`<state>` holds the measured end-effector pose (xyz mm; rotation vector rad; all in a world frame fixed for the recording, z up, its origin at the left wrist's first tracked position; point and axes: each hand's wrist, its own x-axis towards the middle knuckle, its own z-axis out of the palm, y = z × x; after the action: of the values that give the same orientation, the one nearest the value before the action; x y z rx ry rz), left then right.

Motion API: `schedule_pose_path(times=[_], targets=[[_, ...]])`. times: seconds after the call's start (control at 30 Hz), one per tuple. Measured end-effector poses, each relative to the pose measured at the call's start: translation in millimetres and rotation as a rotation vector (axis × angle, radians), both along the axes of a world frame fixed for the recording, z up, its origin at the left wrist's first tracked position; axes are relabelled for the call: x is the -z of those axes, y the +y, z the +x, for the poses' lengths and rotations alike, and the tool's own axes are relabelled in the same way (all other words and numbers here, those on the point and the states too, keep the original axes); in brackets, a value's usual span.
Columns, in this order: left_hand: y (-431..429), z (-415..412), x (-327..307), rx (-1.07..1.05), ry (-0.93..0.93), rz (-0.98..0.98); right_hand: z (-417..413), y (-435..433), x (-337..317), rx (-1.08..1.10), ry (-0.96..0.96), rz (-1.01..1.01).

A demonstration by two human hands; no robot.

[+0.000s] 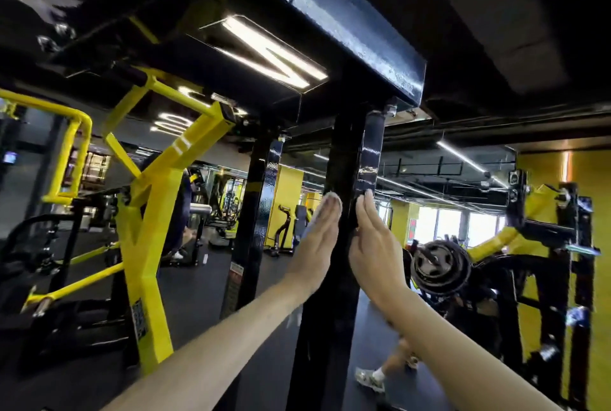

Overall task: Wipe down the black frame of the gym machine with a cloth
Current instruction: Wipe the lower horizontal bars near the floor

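Observation:
The gym machine's black frame fills the middle: an upright post (344,152) rising to a glossy black crossbeam (347,30) overhead. My left hand (317,242) lies flat against the post's left face, pressing a pale grey cloth (332,202) that shows only at my fingertips. My right hand (373,245) is flat against the post's right side at the same height, fingers straight and pointing up. I cannot see anything in it. Both forearms reach up from the bottom of the view.
A second black post (258,195) stands just left and behind. A yellow machine (145,228) is on the left, and a black weight plate (441,266) on a yellow-black rack on the right. Another person's leg and shoe (370,377) show low behind the post.

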<state>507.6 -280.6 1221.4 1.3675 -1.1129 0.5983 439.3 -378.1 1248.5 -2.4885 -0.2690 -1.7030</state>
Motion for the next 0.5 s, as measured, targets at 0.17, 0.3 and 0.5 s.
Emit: schedule_pose_path(times=[0.17,0.3,0.5], targets=[[4.9,7.4,-60.9,-0.122,0.015,-0.033,-2.1,-0.5,-4.0,0.037,0.018,-0.008],[-7.7,-4.6,-3.2,-0.009,-0.032,-0.08,-2.0,-5.2,-5.4,0.027,0.019,-0.017],[-8.6,5.8,-45.6,-0.047,-0.067,-0.064,-1.3,-3.4,-5.1,-0.013,0.028,-0.003]])
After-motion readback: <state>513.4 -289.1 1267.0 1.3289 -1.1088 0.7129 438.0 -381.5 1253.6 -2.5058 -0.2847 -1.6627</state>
